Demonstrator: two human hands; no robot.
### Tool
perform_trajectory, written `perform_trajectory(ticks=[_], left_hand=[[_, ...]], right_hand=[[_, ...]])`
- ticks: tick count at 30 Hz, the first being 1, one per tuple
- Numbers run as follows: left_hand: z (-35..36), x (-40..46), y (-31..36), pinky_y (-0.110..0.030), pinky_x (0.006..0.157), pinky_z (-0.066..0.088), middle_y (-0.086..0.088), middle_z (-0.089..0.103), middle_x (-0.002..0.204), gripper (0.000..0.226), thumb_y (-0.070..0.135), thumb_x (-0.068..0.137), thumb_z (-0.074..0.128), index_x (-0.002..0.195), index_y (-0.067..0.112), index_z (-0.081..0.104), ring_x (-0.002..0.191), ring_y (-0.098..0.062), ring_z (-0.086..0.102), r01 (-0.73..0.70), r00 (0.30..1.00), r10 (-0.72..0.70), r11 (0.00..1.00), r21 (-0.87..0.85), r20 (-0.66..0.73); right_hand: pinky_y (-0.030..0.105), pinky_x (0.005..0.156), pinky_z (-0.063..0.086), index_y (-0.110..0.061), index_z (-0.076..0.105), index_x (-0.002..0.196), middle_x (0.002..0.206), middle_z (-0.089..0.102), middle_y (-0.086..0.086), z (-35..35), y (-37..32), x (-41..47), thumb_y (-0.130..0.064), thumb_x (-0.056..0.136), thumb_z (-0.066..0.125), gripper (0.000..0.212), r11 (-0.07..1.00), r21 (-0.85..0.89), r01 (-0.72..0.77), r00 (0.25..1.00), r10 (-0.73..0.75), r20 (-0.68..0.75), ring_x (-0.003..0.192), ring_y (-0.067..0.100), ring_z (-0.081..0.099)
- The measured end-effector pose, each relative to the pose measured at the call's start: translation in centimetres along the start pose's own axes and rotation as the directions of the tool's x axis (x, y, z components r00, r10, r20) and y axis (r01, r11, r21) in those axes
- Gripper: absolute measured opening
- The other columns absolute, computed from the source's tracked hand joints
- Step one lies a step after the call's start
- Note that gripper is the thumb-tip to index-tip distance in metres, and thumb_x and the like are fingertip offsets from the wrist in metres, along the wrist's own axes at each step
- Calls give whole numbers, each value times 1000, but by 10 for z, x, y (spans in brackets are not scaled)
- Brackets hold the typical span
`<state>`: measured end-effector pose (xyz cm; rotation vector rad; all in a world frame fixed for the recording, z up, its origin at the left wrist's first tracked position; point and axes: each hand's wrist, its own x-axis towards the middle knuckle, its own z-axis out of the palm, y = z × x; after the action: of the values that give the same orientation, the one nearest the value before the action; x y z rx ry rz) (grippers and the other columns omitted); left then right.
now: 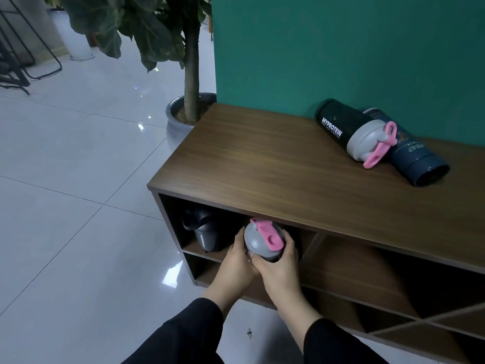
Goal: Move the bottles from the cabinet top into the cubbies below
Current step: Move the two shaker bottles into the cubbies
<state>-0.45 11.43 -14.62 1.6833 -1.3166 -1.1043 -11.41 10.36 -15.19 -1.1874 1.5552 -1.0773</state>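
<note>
Head view — both hands' fingers (237, 239) clasp a grey-lidded shaker (262, 241); black bottle (203, 232) just left in the cubby.

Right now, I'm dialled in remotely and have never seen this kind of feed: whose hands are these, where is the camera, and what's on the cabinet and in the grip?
There is no machine here: a person in dark sleeves works with bare hands. The single picture comes from a wide-angle camera on their head, looking forward and down.

The left hand and right hand together hold a shaker bottle with a grey lid and pink flip cap at the mouth of the upper left cubby. A dark bottle already sits in that cubby, to the left.

On the wooden cabinet top, two bottles still lie on their sides, touching: a dark MYPROTEIN shaker with a grey and pink lid, and a navy blue bottle behind it. A potted plant stands on the floor beyond the cabinet.
</note>
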Motion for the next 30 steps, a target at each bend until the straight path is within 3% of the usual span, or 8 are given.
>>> perform_trajectory(ticks=[6, 11, 14, 16, 19, 22, 26, 30], left_hand=[[1, 14, 3, 0, 86, 46, 6, 67, 131, 90, 20, 83, 82, 153, 29, 27, 116, 3, 63, 40, 999, -38, 993, -107, 20], [5, 13, 6, 5, 80, 42, 7, 63, 135, 91, 20, 88, 77, 157, 28, 19, 103, 28, 55, 71, 996, -66, 991, -113, 54], [5, 11, 9, 4, 89, 40, 8, 57, 145, 88, 22, 93, 70, 161, 27, 13, 119, 7, 58, 82, 996, -80, 995, -50, 47], [4, 7, 11, -10, 101, 42, 0, 54, 150, 83, 15, 98, 60, 163, 21, 9, 131, -12, 56, 111, 993, -112, 994, 20, 25], [1, 1, 14, -36, 99, 51, -12, 65, 136, 81, 4, 90, 53, 162, 15, 16, 120, -29, 64, 183, 982, -176, 976, 122, -64], [-1, -5, 21, -36, 84, 50, -13, 72, 122, 49, 11, 93, 52, 142, 13, 49, 111, -33, 66, 210, 969, -182, 963, 171, -166], [-4, -14, 33, -34, 75, 38, -16, 70, 111, 36, 11, 93, 51, 129, 11, 55, 101, -37, 63, 244, 934, -201, 963, 114, -294], [-9, -20, 42, -37, 75, 39, -11, 62, 94, 33, 12, 93, 50, 126, 11, 51, 85, -32, 53, 237, 910, -199, 969, 64, -365]], right_hand=[[42, 100, 52, -32, 48, 134, 127, 48, -7, 9, 2, 17, -16, 64, 87, 82, 1000, 12, 29, 1000, -29, -5, 108, 4, 52], [34, 103, 49, -42, 44, 130, 131, 52, -10, 7, 9, 20, -19, 66, 87, 80, 1000, 4, 13, 999, -13, 46, 117, 1, 54], [35, 110, 45, -31, 34, 149, 142, 54, -7, 2, 7, 15, -43, 61, 82, 101, 998, -21, -57, 993, 59, 106, 130, 11, 53], [28, 108, 44, -23, 42, 146, 139, 58, -7, -8, 6, 2, -47, 71, 76, 86, 992, -89, -84, 979, 99, 179, 127, 10, 57], [14, 89, 48, -25, 68, 120, 119, 72, -8, -37, 3, -35, -30, 91, 67, 30, 971, -223, -86, 960, 141, 241, 96, -2, 65], [40, 74, 58, -24, 73, 76, 75, 77, -3, -70, -17, -72, -35, 90, 65, 20, 968, -251, 27, 968, 37, 249, 68, 13, 70], [30, 60, 47, -14, 60, 66, 61, 59, 3, -117, -92, -64, -43, 91, 61, 38, 889, -204, 411, 911, -407, 61, 57, 10, 54], [22, 83, 50, -21, 70, 97, 92, 72, -7, -149, -147, 4, -35, 87, 71, 18, 936, -20, 352, 869, -334, -366, 85, 2, 64]])
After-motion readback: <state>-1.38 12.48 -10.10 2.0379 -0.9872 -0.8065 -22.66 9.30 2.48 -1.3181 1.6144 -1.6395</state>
